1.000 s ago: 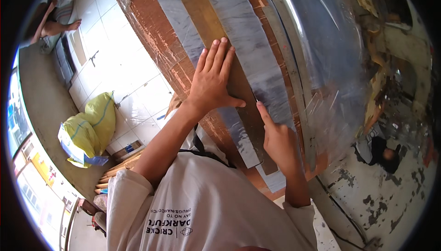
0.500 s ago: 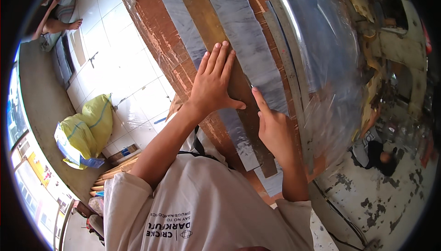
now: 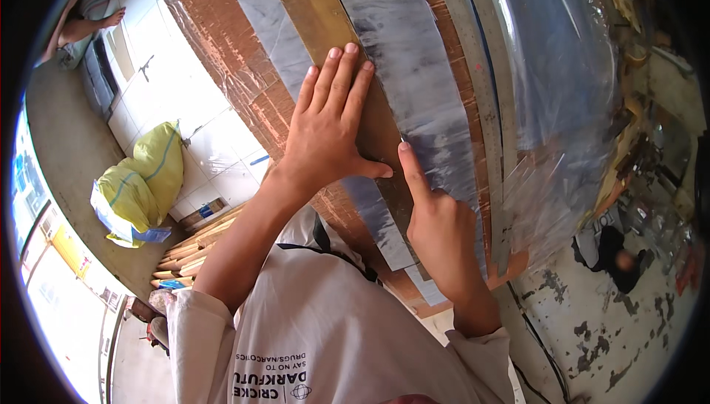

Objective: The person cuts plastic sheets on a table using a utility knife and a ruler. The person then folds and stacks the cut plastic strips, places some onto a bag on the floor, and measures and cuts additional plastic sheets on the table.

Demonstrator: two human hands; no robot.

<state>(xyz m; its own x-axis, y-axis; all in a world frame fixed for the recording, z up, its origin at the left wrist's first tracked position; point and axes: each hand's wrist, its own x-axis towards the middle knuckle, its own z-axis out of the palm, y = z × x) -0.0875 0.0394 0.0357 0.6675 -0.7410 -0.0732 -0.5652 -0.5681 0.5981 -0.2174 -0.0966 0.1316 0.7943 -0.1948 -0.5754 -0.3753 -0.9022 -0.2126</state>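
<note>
The left hand [image 3: 322,134] lies open and flat on a brown strip [image 3: 307,1] crossing the board [image 3: 214,42] from its near edge (far end cut off); the right hand [image 3: 440,219] grips a mostly hidden tool [image 3: 403,139].

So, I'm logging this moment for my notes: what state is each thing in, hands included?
Left hand: open, flat on the brown strip
Right hand: closed around a thin tool, index finger extended
Thin tool: mostly hidden, tip showing
Brown strip: lying flat on the marbled sheet
Marbled sheet: flat, partly covered
Reddish-brown board: scuffed
Yellow sack: bulging, creased
Wooden sticks: piled together
</note>
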